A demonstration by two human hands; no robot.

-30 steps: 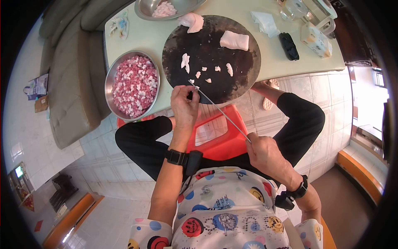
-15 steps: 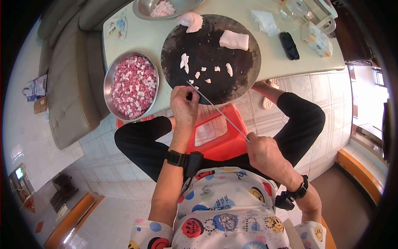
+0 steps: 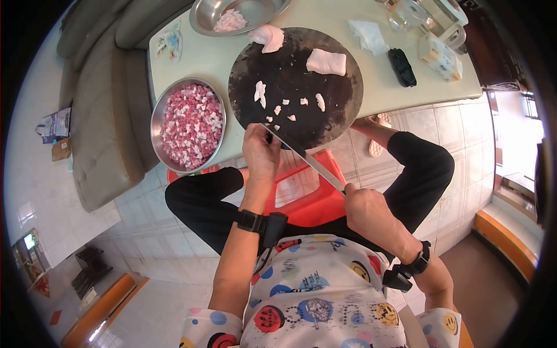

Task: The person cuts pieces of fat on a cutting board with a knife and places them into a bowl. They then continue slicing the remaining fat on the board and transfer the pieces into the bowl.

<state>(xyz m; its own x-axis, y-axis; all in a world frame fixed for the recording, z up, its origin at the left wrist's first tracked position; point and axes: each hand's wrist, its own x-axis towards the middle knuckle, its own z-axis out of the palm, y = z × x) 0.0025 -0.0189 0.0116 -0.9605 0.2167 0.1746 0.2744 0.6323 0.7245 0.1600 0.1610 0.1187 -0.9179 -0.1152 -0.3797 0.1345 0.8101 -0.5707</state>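
My right hand [image 3: 374,216] is closed round the handle of a long knife [image 3: 318,166], whose blade slants up and left to the near edge of the round dark cutting board [image 3: 296,75]. At the blade's tip is my left hand [image 3: 261,152], fingers curled together; what they pinch, if anything, is hidden. Small white bits of fat [image 3: 291,118] lie scattered on the board just beyond it. Farther back on the board rest a pale slab of fatty meat [image 3: 326,62] and a folded pale piece [image 3: 268,38].
Left of the board stands a steel bowl [image 3: 154,130] heaped with diced pink and white meat. Another metal bowl [image 3: 258,13] at the back holds pale pieces. On the table's right are a black case [image 3: 402,68], tissue [image 3: 369,37] and a carton [image 3: 441,56]. A red stool [image 3: 319,206] is below.
The knife blade has turned, so its flat side now shows more. My left hand has shifted very slightly. The whole view has dropped a little; the meat pieces stay put on the board.
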